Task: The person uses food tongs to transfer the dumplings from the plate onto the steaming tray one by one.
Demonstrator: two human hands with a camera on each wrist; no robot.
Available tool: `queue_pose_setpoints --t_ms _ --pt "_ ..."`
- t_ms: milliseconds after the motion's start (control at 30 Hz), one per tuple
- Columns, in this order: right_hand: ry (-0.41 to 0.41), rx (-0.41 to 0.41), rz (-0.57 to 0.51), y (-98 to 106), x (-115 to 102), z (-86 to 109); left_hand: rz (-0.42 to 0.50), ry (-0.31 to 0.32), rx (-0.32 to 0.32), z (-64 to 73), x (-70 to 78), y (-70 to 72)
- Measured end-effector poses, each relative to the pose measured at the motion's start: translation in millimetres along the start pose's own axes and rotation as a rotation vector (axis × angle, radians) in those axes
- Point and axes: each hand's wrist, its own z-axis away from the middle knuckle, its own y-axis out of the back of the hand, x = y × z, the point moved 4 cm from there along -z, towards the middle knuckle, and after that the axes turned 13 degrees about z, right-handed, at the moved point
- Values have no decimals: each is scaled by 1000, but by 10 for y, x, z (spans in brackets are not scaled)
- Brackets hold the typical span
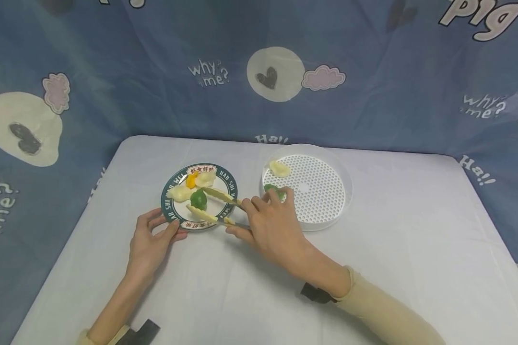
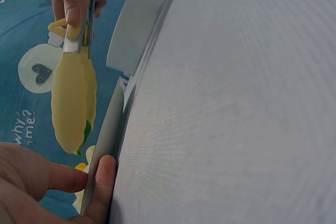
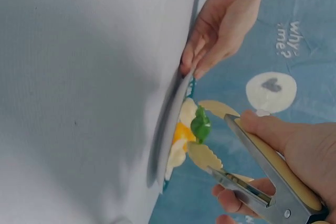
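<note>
My right hand (image 1: 276, 227) grips a pair of yellow-tipped tongs (image 3: 262, 166) with metal arms. The tips are spread on either side of a green dumpling-like piece (image 1: 199, 199) over the plate. With thumb and fingers, my left hand (image 1: 151, 242) pinches the near left rim of the round plate (image 1: 167, 211), which has a dark green lettered border. Two pale yellow pieces, one piece (image 1: 180, 193) at the left and another piece (image 1: 206, 179) at the back, lie on it beside an orange piece (image 1: 192, 180).
Right of the plate stands a round white tray (image 1: 348, 189) with a perforated bottom. It holds a pale yellow piece (image 1: 279, 168) and a green piece (image 1: 271, 189), partly hidden by my right hand. A white cloth (image 1: 397, 268) covers the table; a blue printed curtain (image 1: 371, 96) hangs behind.
</note>
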Motion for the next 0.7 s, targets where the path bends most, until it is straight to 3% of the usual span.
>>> queue_pose_setpoints --t_ms 700 --pt "-114 -20 -13 67 409 121 -17 0 8 -16 -17 -7"
